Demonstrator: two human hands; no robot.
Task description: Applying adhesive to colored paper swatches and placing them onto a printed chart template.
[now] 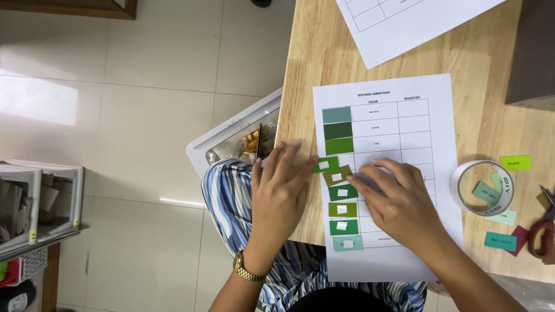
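A white printed chart sheet (413,144) lies on the wooden table (324,52). Its left column carries green and teal card swatches (338,130); lower ones bear small white tabs. My left hand (278,188), wearing a gold watch, lies flat at the table's edge, its fingertips touching a tilted green swatch (326,165) and close to an olive swatch (337,175). My right hand (399,202) rests flat on the sheet, fingertips pressing just right of the swatch column. Neither hand grips anything.
A roll of clear tape (483,188) stands right of the sheet, with loose coloured labels (500,241) and red-handled scissors (542,231) beside it. A second sheet (404,23) lies farther back. A white bin (237,136) sits on the floor by the table. A dark box (532,52) is at right.
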